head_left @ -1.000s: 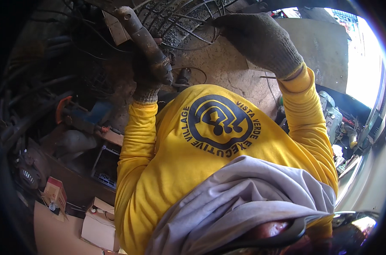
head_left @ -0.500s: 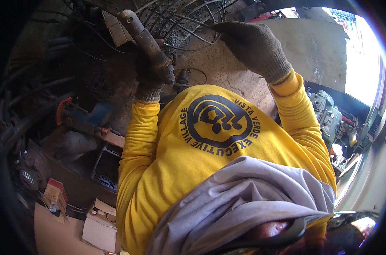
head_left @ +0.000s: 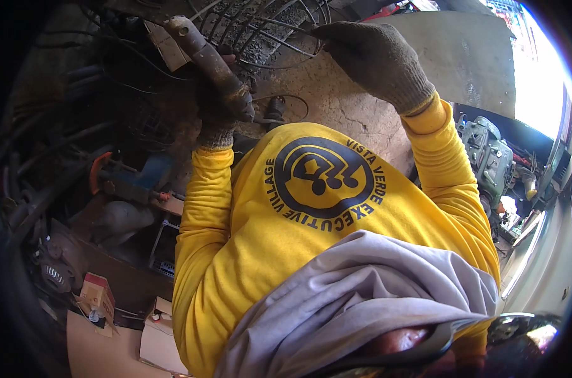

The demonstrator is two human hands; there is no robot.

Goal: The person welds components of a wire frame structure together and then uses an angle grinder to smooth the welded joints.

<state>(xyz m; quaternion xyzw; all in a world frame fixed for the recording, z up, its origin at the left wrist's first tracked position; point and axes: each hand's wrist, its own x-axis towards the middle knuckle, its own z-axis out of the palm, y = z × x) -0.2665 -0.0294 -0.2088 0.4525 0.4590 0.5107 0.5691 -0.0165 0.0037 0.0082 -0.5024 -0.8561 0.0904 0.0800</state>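
Right hand shifted; floor seemingly concrete

Most of the left hand sinks into shadow behind the stout metal bar, so its finger placement is hard to read. The right hand's fingertips are too dark to make out — whether they pinch a wire cannot be told. The wire frame runs past the top edge. Glare swallows whatever lies beyond the bright opening.
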